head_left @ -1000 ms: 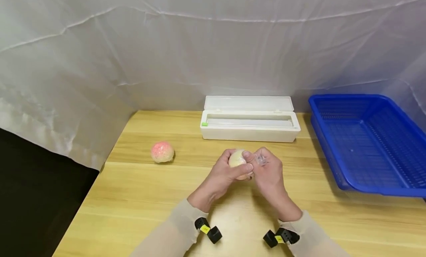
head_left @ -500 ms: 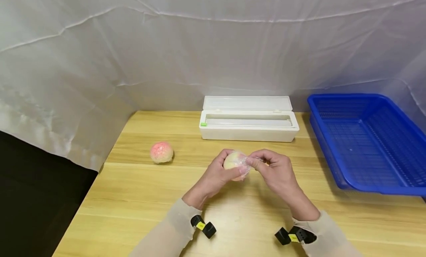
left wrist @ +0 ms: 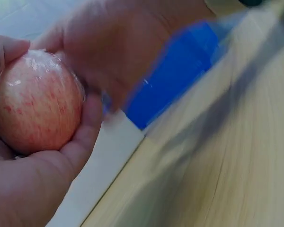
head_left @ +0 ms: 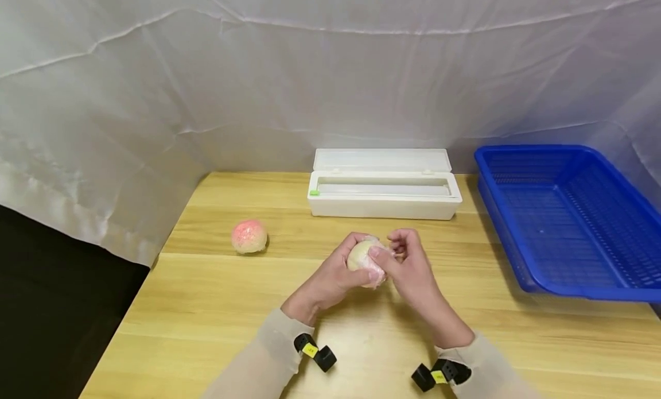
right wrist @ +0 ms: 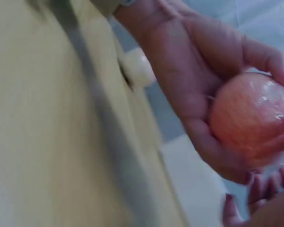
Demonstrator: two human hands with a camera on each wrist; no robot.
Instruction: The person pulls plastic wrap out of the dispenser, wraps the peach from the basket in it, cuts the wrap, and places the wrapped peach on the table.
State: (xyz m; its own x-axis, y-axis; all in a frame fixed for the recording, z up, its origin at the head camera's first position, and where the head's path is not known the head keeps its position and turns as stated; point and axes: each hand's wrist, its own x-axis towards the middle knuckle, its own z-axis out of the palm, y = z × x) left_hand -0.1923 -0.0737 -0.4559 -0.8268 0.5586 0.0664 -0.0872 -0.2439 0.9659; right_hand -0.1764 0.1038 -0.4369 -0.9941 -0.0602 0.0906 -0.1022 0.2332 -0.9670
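In the head view my left hand [head_left: 335, 275] grips a peach [head_left: 360, 256] wrapped in clear cling film, held above the table. The film looks glossy and wrinkled on its right side. My right hand [head_left: 415, 278] is beside it, its thumb pressing on the wrapped peach while the other fingers stay off it, loosely bent. Pink-red skin shows under the film in the left wrist view, where the left fingers and thumb curl round the peach [left wrist: 40, 106]. The right wrist view has the right fingers [right wrist: 258, 191] spread below the peach [right wrist: 246, 118].
Another peach [head_left: 249, 237], shiny as if wrapped, lies on the wooden table [head_left: 206, 307] to the left. Behind the hands stands a white cling film box [head_left: 384, 208] with its lid up and a roll inside. A blue plastic basket [head_left: 506, 232] stands at the right. Pale cloth hangs behind.
The right hand pulled film out to the right from the peach, then came back in; its thumb now presses on the peach. The left hand keeps its grip.
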